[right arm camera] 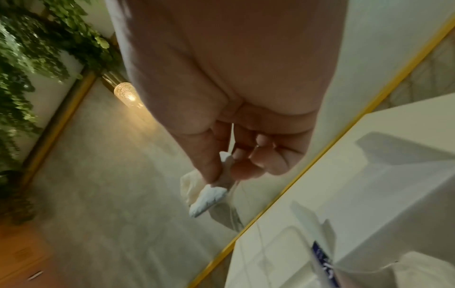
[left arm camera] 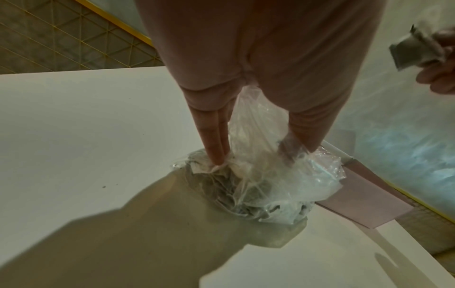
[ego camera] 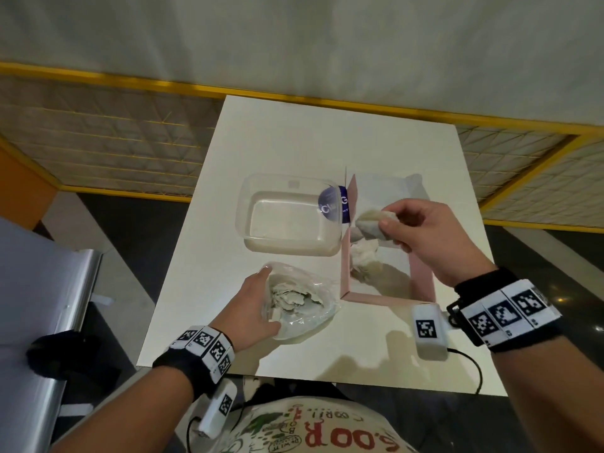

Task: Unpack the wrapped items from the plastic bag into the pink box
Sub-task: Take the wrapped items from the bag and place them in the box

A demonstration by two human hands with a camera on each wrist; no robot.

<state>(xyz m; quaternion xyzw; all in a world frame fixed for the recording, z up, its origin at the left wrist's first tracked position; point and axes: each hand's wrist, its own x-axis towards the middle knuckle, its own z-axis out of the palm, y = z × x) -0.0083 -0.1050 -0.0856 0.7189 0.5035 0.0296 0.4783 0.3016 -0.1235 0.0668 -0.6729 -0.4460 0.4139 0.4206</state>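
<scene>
A clear plastic bag [ego camera: 304, 302] [left arm camera: 265, 175] of paper-wrapped items lies on the white table [ego camera: 294, 132], near its front. My left hand [ego camera: 263, 299] [left arm camera: 252, 155] holds the bag, with the fingers [left arm camera: 214, 148] against its far left side and the thumb on its near side under the film. The pink box [ego camera: 385, 299] [left arm camera: 364, 194] stands open just to the right, with crumpled wrapped items [ego camera: 364, 256] inside. Above the box, my right hand [ego camera: 387, 220] [right arm camera: 221, 171] pinches one whitish wrapped item [ego camera: 369, 223] [right arm camera: 209, 196] between thumb and fingers.
An empty clear plastic container [ego camera: 287, 217] with a blue round sticker [ego camera: 333, 204] sits left of the box, behind the bag. A white tagged device [ego camera: 428, 331] with a black cable hangs below my right wrist, over the table's front right. A metal chair [ego camera: 49, 289] stands at the left.
</scene>
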